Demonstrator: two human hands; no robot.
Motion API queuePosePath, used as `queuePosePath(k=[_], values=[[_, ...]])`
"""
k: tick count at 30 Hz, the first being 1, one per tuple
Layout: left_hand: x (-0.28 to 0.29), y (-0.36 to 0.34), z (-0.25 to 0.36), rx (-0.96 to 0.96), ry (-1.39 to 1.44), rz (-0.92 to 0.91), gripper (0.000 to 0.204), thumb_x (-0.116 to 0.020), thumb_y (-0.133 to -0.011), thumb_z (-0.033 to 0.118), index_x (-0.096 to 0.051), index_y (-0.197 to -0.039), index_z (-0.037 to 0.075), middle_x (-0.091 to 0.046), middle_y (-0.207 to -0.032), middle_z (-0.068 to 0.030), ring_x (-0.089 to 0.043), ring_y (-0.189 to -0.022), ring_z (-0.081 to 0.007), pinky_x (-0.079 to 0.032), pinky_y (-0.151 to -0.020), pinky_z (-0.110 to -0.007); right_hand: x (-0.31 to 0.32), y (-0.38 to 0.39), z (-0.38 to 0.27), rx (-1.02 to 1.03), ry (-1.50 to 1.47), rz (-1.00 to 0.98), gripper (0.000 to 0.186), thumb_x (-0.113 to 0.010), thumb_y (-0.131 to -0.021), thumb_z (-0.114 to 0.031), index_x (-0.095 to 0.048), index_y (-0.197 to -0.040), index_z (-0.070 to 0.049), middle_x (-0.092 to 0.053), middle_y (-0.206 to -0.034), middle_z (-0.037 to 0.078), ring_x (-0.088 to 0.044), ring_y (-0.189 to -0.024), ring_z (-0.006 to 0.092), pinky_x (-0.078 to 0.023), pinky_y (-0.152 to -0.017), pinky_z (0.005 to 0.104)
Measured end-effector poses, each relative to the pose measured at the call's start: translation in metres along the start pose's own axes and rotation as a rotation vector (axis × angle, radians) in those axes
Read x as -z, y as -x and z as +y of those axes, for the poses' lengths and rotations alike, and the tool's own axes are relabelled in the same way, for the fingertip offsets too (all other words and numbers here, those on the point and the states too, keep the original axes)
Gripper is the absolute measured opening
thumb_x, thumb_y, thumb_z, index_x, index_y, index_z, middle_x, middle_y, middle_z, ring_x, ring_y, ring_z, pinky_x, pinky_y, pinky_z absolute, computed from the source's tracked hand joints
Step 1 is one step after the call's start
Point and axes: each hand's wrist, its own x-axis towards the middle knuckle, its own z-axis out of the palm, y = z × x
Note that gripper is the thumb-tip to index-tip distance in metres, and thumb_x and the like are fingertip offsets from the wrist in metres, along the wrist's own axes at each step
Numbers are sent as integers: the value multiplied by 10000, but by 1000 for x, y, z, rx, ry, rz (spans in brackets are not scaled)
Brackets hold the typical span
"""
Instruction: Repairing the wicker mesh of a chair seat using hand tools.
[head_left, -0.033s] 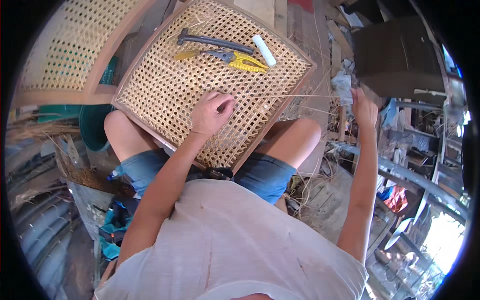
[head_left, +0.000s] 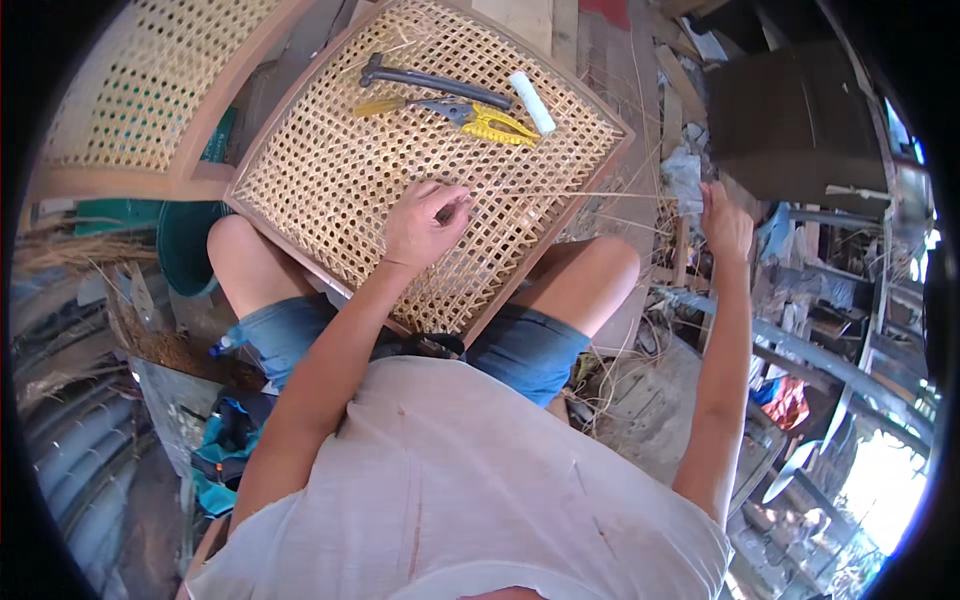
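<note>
While the person sits with bare knees apart, a square panel of pale woven cane in a brown wooden frame [head_left: 320,165] lies across the lap, turned so that one corner points at the person's waist. The left hand [head_left: 425,225] is over the middle of the weave, its fingers curled round toward the thumb with a dark hollow between them; whether they grip anything cannot be told. The right hand [head_left: 727,225] is stretched out well past the panel's right corner, its fingertips closed on a thin, pale cane strand [head_left: 625,193] that runs nearly straight from beside the left hand across the near right edge.

Toward the panel's far corner, a black hammer [head_left: 435,84] lies on the weave, its head near the far left edge. Just beside it, on the person's side, is a pair of pliers with bright yellow handles [head_left: 495,126], the handles toward the right corner. A short white rod [head_left: 532,103] lies by the hammer's handle end, near the far right edge. Beyond the panel's left corner are a second framed cane panel [head_left: 140,90] and a dark green bucket [head_left: 188,250].
</note>
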Motion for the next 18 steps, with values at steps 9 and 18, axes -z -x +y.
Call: queuePosePath(k=[9,18], values=[[-44,-25,42,-204,200,115,277,-605,-1020,221,-677,-1246,78,-699,-1018,-125,-639,-970,-329,-474,-958,-472,139,14,-34,40,-344,502,206,-592,-1068,-297,-646,-983,-117,-696,-722,148,-685,-593,329,-474,-505,452],[72,-109,127,-81,892,125,238,-629,-1037,311,-745,-1016,104,-595,-751,46,-445,-601,-69,-352,-541,-239,184,42,-114,-393,-1348,26,345,-608,-1030,-355,-670,-1262,-108,-678,-1103,79,-665,-827,150,-520,-662,296]])
